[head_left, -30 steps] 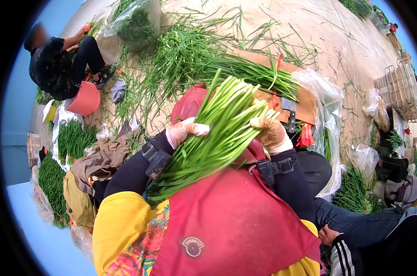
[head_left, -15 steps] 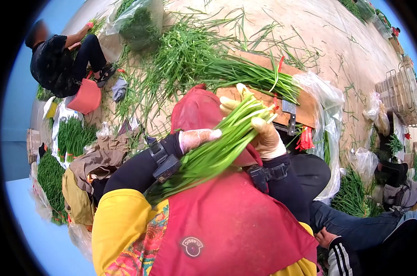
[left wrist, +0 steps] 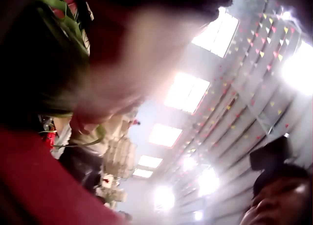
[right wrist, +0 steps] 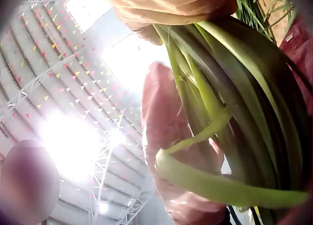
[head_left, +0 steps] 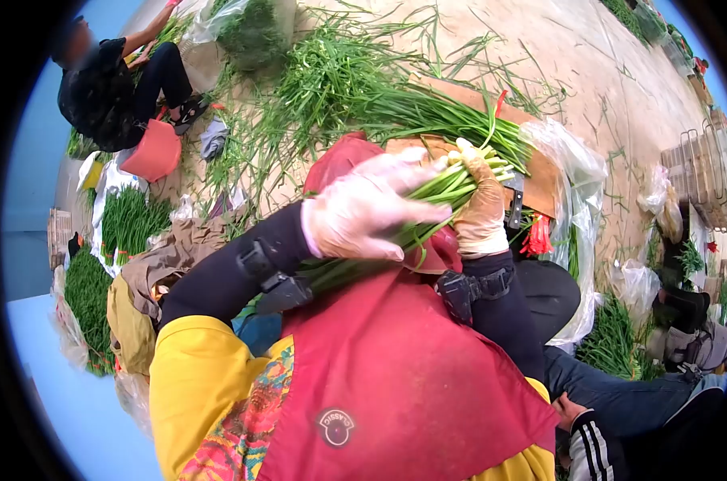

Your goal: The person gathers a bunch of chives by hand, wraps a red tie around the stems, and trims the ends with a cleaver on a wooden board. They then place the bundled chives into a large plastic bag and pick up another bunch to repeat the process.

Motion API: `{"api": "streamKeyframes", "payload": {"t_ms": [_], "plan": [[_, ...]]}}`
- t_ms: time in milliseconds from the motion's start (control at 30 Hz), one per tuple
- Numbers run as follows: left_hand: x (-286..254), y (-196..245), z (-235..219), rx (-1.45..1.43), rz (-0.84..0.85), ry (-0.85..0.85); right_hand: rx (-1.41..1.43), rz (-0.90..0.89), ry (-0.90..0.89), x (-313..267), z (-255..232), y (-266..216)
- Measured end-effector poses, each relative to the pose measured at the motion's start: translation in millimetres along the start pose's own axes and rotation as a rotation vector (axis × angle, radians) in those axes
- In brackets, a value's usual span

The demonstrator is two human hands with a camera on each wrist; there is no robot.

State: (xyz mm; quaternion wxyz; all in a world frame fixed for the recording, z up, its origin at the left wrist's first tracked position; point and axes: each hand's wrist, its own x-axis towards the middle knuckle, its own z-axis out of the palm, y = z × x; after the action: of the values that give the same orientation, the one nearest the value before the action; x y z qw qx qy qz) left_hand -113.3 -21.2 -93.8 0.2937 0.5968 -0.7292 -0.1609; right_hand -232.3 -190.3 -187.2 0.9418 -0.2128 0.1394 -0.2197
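In the head view my gloved right hand [head_left: 482,210] grips a bunch of garlic chives [head_left: 444,189] near its pale stem ends, above my lap. My gloved left hand [head_left: 363,208] is spread with straight fingers across the near side of the bunch, blurred by motion. The right wrist view shows the long flat leaves [right wrist: 244,102] running down from the right hand, with the left hand beside them and one leaf bent across in front. Leaves also appear at the upper left of the dark, blurred left wrist view.
Beyond my knees a cardboard-brown board [head_left: 544,192] bears more chives [head_left: 468,124], and a knife [head_left: 516,196]. Red ties [head_left: 537,235] hang at its near edge beside clear plastic [head_left: 584,184]. Loose leaves [head_left: 323,80] cover the floor. Another person [head_left: 99,100] sits at far left by a red bucket [head_left: 153,152].
Both hands held the bunch at first. The left hand has let go of the leaves, opened out and moved up over the bunch; the right hand has gathered the stems tighter.
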Motion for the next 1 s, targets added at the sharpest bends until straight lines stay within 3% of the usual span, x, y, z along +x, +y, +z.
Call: {"api": "streamKeyframes", "payload": {"t_ms": [33, 167, 200, 233, 433, 500, 533, 567, 633, 700, 767, 833, 900, 967, 1000], "plan": [[2, 2, 4, 0.058, 0.036, -0.045, -0.003, 0.004, 0.013, 2, 0, 1], [0, -9, 21, 0.1, 0.162, 0.139, -0.001, -0.024, -0.013, 2, -4, 0], [-6, -10, 21, 0.093, 0.173, 0.132, -0.039, -0.068, 0.091, 0, -3, -4], [-15, -13, 20, 0.089, 0.182, 0.128, -0.025, -0.095, 0.063, -3, 1, -12], [-98, -15, 6, 0.021, -0.022, 0.121, -0.155, -0.384, 0.141, -8, -11, -83], [-137, -28, -10, 0.105, -0.186, 0.077, -0.208, -0.492, 0.199, -13, -24, -114], [-158, -31, -10, -0.429, -0.721, 0.191, -0.217, -0.528, 0.197, -19, -29, -131], [-180, -47, -22, 0.141, -0.467, -0.018, -0.229, -0.563, 0.194, -25, -34, -148], [-211, -59, -45, 0.277, -0.877, -0.328, -0.199, -0.617, 0.139, -30, -48, -182], [-184, -37, -71, 0.346, -1.158, -0.462, -0.188, -0.619, 0.048, -42, -42, -206], [-192, -61, -80, 0.353, -0.98, -0.231, -0.316, -0.645, -0.023, -57, -18, -215], [-154, -67, -89, 0.266, -0.761, -0.01, -0.557, -0.58, -0.127, -66, 3, -222], [-82, -43, -97, 0.318, -0.54, 0.028, -0.844, -0.495, 0.05, -80, 36, -208], [-11, -7, -100, 0.289, -0.301, 0.097, -0.981, -0.37, -0.003, -82, 79, -182], [19, 11, -98, 0.326, -0.206, 0.112, -1.166, -0.378, 0.041, -75, 79, -171]]}}
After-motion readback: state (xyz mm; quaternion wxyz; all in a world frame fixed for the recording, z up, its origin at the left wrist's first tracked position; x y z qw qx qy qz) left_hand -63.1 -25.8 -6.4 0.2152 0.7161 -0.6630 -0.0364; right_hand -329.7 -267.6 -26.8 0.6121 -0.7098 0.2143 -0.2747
